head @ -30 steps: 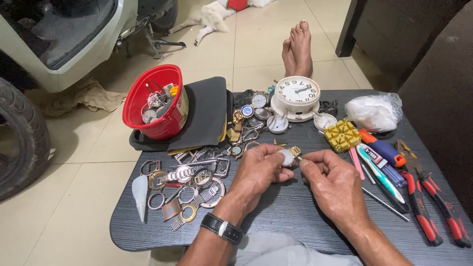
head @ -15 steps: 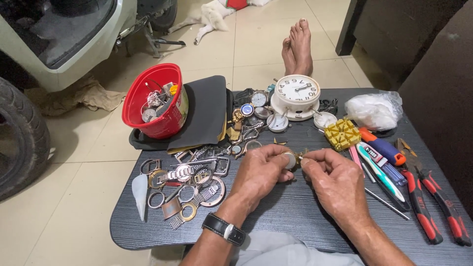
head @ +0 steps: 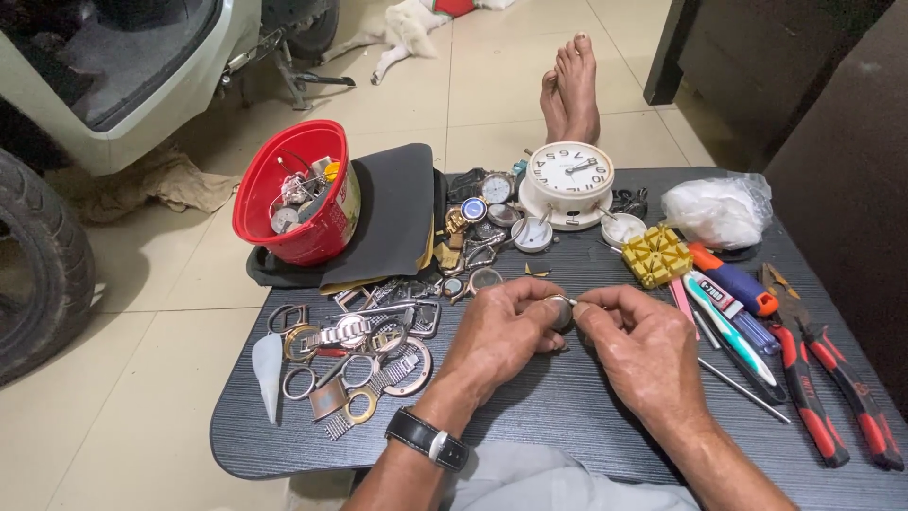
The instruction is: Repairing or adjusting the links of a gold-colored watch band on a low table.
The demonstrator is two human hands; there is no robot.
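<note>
Left hand (head: 501,326): you pinch a small watch part (head: 562,309), in front of the clock (head: 569,180).
Right hand (head: 636,341): fingertips grip its edge.
Progress: part not yet set down.

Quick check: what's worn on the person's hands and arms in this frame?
Both hands are bare: no gloves, no rings visible. The left hand has a black-strapped wristwatch with a silver buckle on its wrist. The right hand and forearm carry nothing. No sleeves reach either forearm.

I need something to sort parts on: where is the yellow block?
In the head view the yellow block sits right of centre on the table, just below the white clock.
</note>
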